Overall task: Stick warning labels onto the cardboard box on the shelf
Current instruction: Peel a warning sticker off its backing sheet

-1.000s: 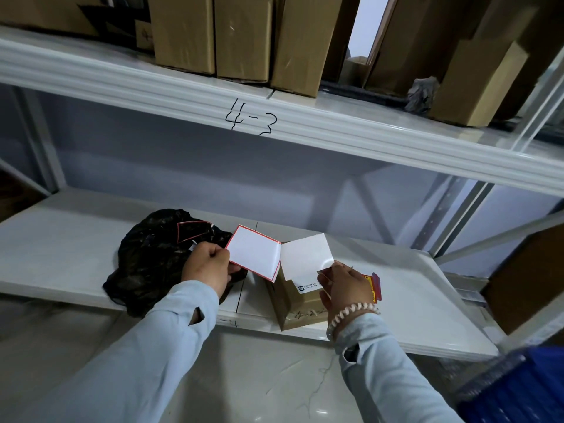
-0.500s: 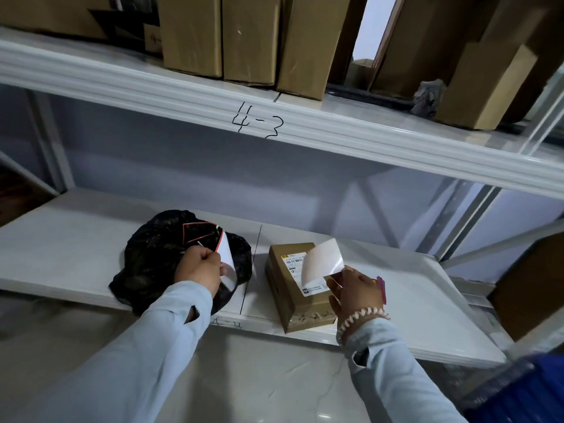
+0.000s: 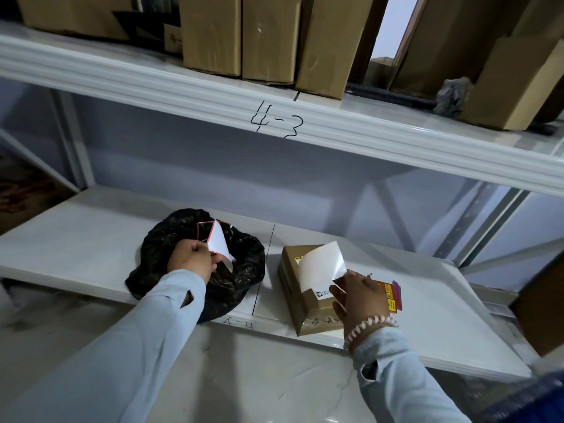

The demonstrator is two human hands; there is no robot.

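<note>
A small brown cardboard box (image 3: 305,303) lies on the lower white shelf (image 3: 85,245), near its front edge. My right hand (image 3: 358,296) pinches a curled white label (image 3: 322,265) above the box top and also holds several red and yellow labels (image 3: 392,296) against the palm. My left hand (image 3: 192,259) pinches a white sheet with a red border (image 3: 218,241) over a black plastic bag (image 3: 241,270) to the left of the box. More red-edged paper (image 3: 203,230) sticks out of the bag.
The upper shelf (image 3: 396,145), marked "4-3" on its edge, carries several upright cardboard boxes (image 3: 270,38). Grey metal braces (image 3: 479,221) stand at the right. A blue crate (image 3: 531,398) shows at the bottom right corner. A marble floor (image 3: 259,370) lies below.
The two sheets came apart. My left hand carried the red-bordered sheet left to the black bag. My right hand kept the white label, now over the uncovered box.
</note>
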